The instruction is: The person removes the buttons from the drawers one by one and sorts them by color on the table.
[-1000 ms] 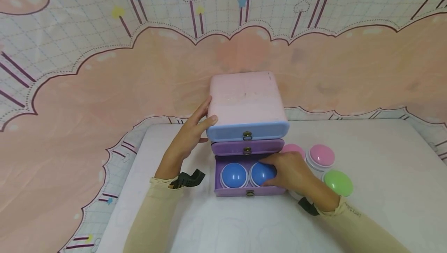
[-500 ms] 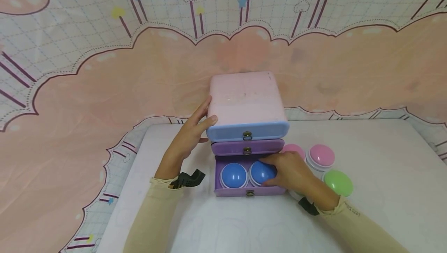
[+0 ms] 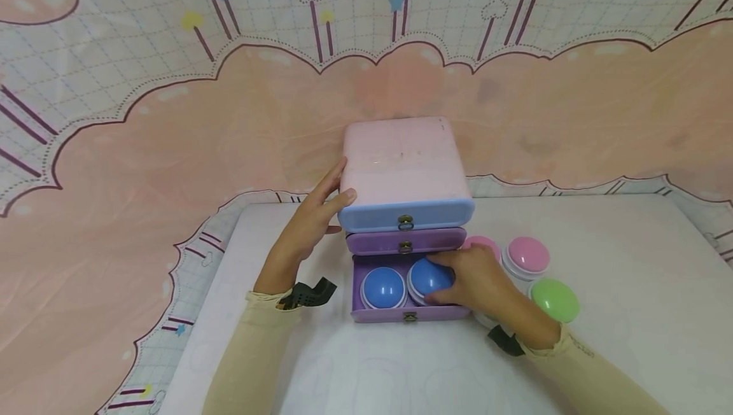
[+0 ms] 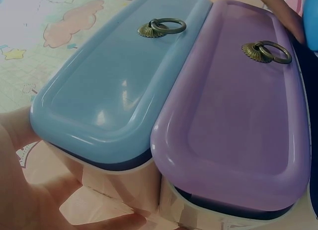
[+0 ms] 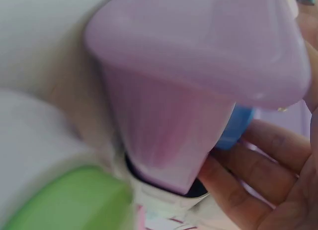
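Observation:
A small chest of drawers (image 3: 403, 160) with a pink top stands against the backdrop. Its lowest, purple drawer (image 3: 366, 317) is pulled out and holds two round white jars with domed blue lids. My left hand (image 3: 306, 221) rests against the chest's left side, fingers spread and thumb at the top edge. Fingers and thumb of my right hand (image 3: 478, 281) grip the right blue-lidded jar (image 3: 429, 277), which tilts slightly inside the drawer. The left blue-lidded jar (image 3: 384, 288) sits flat beside it. In the right wrist view, the drawer's front (image 5: 198, 46) hides most of the gripped jar.
Above the pulled-out drawer are a blue drawer (image 3: 366, 216) and a purple drawer (image 3: 372, 242), both with brass ring pulls. To the right, a jar with a pink lid (image 3: 528, 254) and one with a green lid (image 3: 554, 300) stand close together; another pink lid (image 3: 480, 245) is partly hidden.
The right blue-lidded jar has risen a little and tilted in my right hand's grip. My left hand and the chest have stayed in place.

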Tool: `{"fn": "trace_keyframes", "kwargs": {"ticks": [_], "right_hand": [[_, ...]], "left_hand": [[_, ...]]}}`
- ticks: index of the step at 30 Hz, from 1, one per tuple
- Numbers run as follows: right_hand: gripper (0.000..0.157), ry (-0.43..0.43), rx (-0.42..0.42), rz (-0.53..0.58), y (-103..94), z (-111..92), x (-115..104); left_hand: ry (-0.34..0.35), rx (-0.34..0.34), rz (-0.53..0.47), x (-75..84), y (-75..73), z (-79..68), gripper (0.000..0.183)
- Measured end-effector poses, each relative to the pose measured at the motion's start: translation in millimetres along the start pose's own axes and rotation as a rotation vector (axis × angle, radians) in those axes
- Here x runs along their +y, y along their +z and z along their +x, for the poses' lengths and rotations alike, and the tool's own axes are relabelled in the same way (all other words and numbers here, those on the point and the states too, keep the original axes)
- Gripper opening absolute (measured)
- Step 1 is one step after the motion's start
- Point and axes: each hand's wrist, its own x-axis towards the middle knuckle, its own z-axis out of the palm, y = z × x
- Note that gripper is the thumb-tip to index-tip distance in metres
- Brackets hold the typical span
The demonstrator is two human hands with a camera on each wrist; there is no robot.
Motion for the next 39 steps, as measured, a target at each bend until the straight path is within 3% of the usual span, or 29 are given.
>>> {"fn": "trace_keyframes", "kwargs": {"ticks": [12,22,39], "right_hand": [[0.071,0.062,0.086,-0.05,-16.5,-7.4,-20.0],[0.069,0.079,0.11,-0.013,-24.4,-8.7,-24.6],[0.07,0.147,0.059,0.108,-42.8,-20.5,-26.5]], "left_hand": [[-0.001,0.002,-0.005,-0.8,-0.5,0.2,0.066],[0.004,-0.005,-0.011,-1.1,-0.3,0.2,0.066],[0.007,-0.002,0.003,-2.2,-0.4,0.7,0.066]]}}
